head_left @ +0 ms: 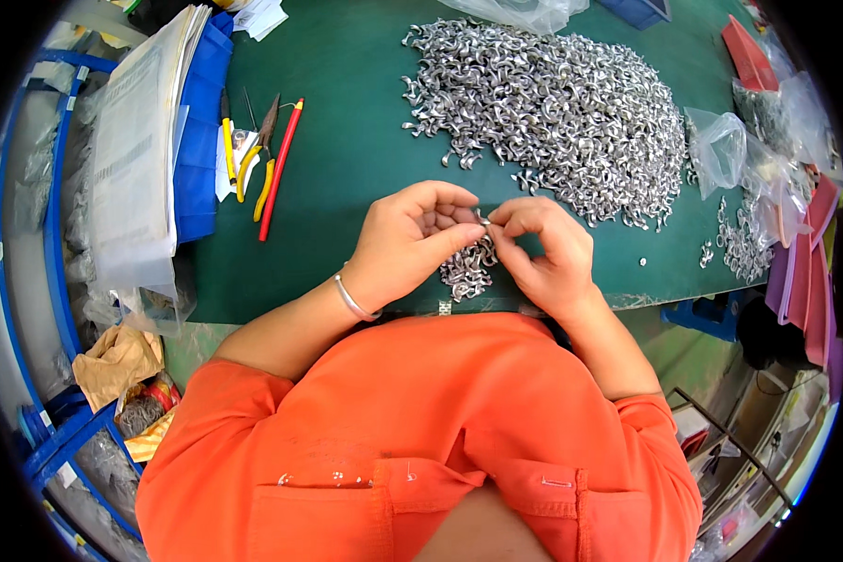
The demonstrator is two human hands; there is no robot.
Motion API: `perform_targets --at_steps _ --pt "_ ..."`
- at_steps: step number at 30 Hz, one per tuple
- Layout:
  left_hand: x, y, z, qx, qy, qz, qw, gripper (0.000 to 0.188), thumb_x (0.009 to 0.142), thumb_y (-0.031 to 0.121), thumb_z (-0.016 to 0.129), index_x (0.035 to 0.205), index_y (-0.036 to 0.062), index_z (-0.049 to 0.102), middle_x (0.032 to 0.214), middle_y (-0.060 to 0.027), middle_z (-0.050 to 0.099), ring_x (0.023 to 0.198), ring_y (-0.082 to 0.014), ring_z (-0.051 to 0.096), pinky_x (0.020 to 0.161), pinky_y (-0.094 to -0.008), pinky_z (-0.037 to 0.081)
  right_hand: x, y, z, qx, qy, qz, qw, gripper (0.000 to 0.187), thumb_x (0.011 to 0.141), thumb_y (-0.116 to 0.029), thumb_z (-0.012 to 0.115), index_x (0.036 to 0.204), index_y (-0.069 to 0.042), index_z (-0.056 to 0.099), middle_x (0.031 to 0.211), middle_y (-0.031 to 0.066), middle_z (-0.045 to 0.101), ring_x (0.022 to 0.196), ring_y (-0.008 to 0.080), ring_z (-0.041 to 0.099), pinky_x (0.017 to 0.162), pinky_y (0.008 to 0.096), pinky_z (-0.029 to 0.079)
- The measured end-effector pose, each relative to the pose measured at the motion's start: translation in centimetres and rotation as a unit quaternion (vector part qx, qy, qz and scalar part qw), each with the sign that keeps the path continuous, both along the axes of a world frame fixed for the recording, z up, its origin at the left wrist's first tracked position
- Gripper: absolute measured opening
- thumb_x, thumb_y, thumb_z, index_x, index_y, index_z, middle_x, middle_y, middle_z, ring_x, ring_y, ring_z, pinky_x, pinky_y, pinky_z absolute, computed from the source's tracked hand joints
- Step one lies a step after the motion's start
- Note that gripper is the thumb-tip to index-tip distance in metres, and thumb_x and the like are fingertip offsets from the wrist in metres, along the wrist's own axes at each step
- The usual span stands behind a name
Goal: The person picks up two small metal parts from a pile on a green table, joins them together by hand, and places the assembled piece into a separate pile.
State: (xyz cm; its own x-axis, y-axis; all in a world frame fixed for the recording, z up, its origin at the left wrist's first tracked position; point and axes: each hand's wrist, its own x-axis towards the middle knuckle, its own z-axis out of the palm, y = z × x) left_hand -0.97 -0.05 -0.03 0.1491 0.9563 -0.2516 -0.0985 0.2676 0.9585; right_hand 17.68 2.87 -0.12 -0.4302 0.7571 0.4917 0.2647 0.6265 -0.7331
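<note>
A person's left hand (405, 234) and right hand (554, 251) meet fingertip to fingertip over a green table (337, 103), both pinching a small silvery metal piece (482, 218) between them. Just below the fingers lies a small heap of similar pieces (468, 273); beyond the hands spreads a large pile of curved metal parts (553, 117). Yellow-handled pliers (263, 176) and a red pencil (281, 170) lie to their left.

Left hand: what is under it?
Beside the left hand, green tabletop and part of a small pile of silvery metal pieces show; whatever lies directly beneath is covered.
</note>
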Motion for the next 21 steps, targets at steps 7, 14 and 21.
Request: perform_targets --at_steps 7,14,21 --pt "0.1 -0.2 0.1 0.021 -0.044 0.017 0.999 0.012 0.083 0.002 0.069 0.094 -0.0017 0.066 0.091 -0.0041 0.066 0.079 -0.0114 0.066 0.067 -0.0222 0.054 -0.4 -0.6 -0.6 -0.03 0.065 0.002 0.997 0.02 0.077 0.008 0.068 0.086 -0.003 0.054 0.086 0.0099 0.065 0.071 0.0203 0.063 0.065 0.0281 0.052" --pt "0.4 0.2 0.5 0.316 0.194 -0.009 0.928 0.015 0.073 -0.003 0.072 0.084 0.0053 0.068 0.088 -0.0052 0.064 0.072 -0.0184 0.063 0.063 -0.0278 0.052 -0.1 -2.5 -0.9 -0.325 0.274 0.012 0.905 0.014 0.086 0.004 0.064 0.098 0.003 0.057 0.093 0.0108 0.065 0.087 0.0134 0.062 0.075 0.0271 0.052" --pt "1.4 0.5 -0.1 0.295 0.15 -0.045 0.942 0.012 0.073 -0.003 0.073 0.082 0.0047 0.069 0.085 -0.0066 0.068 0.081 -0.0188 0.066 0.07 -0.0288 0.052 1.0 -0.9 0.0 -0.181 0.092 -0.006 0.979 0.014 0.08 0.007 0.065 0.093 0.002 0.066 0.092 0.0111 0.065 0.082 0.0192 0.064 0.071 0.0282 0.051"
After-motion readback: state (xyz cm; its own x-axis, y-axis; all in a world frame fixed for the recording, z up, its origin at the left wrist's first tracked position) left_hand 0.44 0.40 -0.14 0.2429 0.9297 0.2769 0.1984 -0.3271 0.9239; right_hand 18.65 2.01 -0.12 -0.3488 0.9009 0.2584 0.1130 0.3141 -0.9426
